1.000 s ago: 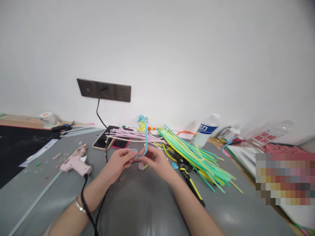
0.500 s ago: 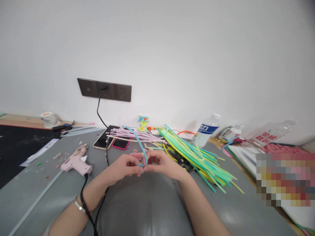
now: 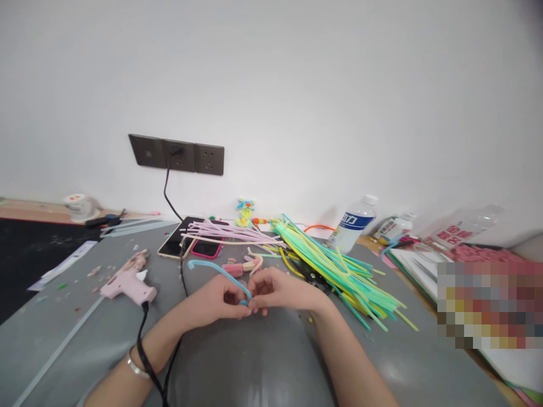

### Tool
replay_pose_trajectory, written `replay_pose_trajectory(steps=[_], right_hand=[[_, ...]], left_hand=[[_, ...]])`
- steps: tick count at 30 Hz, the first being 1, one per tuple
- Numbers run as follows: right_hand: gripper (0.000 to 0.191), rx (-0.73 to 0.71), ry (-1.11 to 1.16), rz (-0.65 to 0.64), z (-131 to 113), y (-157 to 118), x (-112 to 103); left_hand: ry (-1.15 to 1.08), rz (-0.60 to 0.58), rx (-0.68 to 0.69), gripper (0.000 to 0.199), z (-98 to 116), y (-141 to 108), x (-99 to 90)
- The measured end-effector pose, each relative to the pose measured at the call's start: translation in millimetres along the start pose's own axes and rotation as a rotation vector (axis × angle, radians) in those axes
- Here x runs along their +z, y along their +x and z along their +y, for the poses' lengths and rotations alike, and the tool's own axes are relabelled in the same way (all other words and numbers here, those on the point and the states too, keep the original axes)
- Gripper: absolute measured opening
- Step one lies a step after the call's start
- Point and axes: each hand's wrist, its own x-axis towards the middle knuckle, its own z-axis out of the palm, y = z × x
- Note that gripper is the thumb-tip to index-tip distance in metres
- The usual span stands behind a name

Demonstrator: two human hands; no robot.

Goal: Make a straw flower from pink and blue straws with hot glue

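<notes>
Both of my hands meet over the grey table, pinching one light-blue pipe cleaner (image 3: 224, 272). My left hand (image 3: 217, 299) grips its coiled lower end between thumb and fingers. Fingertips of my right hand (image 3: 275, 291) close on the same end from the other side. The free length arcs up to the left and ends in a small hook. Just behind my hands lies a pink and cream pipe-cleaner piece (image 3: 233, 269). Part of the coil is hidden by my fingers.
A pink glue gun (image 3: 131, 284) with a black cord lies left. Lilac pipe cleaners (image 3: 229, 230) rest across two phones. To the right are green and yellow pipe cleaners (image 3: 339, 265), black-handled pliers (image 3: 313, 276) and a water bottle (image 3: 352, 223). A small figure (image 3: 245, 212) stands by the wall.
The pipe cleaner's free length has swung down to the left. Both hands have shifted slightly toward me, showing more of the pink and cream piece behind.
</notes>
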Motion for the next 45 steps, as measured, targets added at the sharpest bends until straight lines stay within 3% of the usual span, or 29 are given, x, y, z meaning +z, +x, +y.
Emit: replay_pose_trajectory(steps=[5,9,16,22,31,35,45], right_hand=[[0.017,-0.071,-0.125,0.216,-3.3,3.8,6.3],[0.031,-0.165,0.023,0.473,-2.3,14.9,6.9],[0.042,-0.360,0.266,0.831,9.3,40.7,23.2],[0.040,-0.337,0.367,0.739,15.7,49.6,40.9],[0.038,-0.347,0.314,0.706,13.7,48.5,42.9],[0.035,-0.320,0.197,0.634,10.2,44.3,37.8],[0.037,-0.232,0.224,0.423,5.1,24.1,6.3]], left_hand=[[-0.014,0.143,0.027,0.022,-1.9,4.0,-0.8],[-0.139,0.346,0.018,0.022,-3.2,7.0,-3.8],[-0.366,0.561,0.013,0.031,2.5,9.2,0.2],[-0.445,0.658,0.037,0.032,7.0,10.0,0.7],[-0.543,0.677,0.015,0.039,2.9,9.8,2.2],[-0.510,0.647,0.024,0.037,0.2,8.6,-1.6],[-0.220,0.450,0.039,0.027,-1.5,8.9,-4.2]])
